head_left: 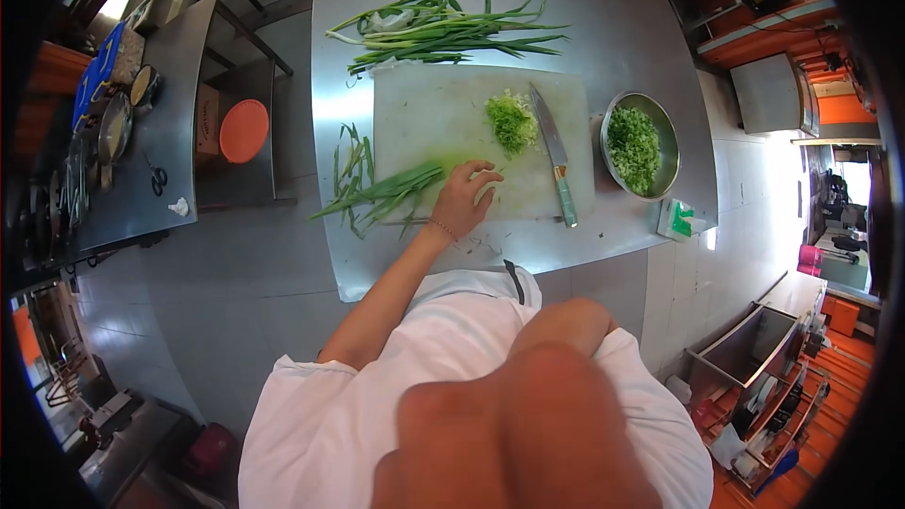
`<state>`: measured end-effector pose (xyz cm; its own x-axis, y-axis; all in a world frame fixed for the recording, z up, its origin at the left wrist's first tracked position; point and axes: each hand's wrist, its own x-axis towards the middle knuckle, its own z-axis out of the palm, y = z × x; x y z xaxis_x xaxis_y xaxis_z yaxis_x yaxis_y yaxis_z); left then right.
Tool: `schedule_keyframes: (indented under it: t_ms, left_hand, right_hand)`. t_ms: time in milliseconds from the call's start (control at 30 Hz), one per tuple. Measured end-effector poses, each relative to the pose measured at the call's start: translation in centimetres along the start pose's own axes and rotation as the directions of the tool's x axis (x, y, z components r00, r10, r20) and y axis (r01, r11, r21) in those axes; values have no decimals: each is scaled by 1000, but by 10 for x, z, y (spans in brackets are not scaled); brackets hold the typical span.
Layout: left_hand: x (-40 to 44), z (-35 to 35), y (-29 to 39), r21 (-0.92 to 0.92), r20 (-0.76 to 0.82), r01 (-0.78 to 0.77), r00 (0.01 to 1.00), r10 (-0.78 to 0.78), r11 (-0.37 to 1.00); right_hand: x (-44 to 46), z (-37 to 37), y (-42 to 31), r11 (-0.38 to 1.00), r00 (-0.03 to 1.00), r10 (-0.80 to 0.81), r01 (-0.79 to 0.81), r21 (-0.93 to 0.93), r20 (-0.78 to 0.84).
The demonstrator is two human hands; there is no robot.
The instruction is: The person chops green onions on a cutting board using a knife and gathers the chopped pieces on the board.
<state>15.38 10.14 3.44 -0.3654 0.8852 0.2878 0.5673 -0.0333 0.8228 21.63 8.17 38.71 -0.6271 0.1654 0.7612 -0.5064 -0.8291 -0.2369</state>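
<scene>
My left hand [464,200] rests over the front part of the white cutting board [424,104], fingers loosely bent and apart, holding nothing. Beside its wrist and knuckles lie cut green onions [396,188], their leaves reaching past the board's left edge. A small heap of chopped green onion [512,123] sits just beyond my fingertips. To the right of that heap a knife [550,137] with a green handle lies flat, blade pointing away from me. My right hand [528,429] is raised very close to the camera, large and blurred, so its fingers cannot be made out.
A steel bowl [675,146] of chopped greens stands right of the board, with a green-and-white packet [677,220] near the table's corner. Whole green onions [443,33] lie behind the board. At left, a side table [184,160] bears scissors [156,175] and pans.
</scene>
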Motion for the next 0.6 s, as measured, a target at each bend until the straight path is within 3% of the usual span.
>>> schedule_keyframes:
  t_ms: [233, 600]
  left_hand:
    - [-3, 1, 1, -33, 2, 7, 1000, -7, 999]
    - [-5, -2, 1, -19, 1, 17, 1000, -17, 1000]
  right_hand:
    - [-11, 4, -30, 937, 981, -176, 191, -292, 77]
    - [-14, 19, -45, 655, 857, -462, 504, -564, 228]
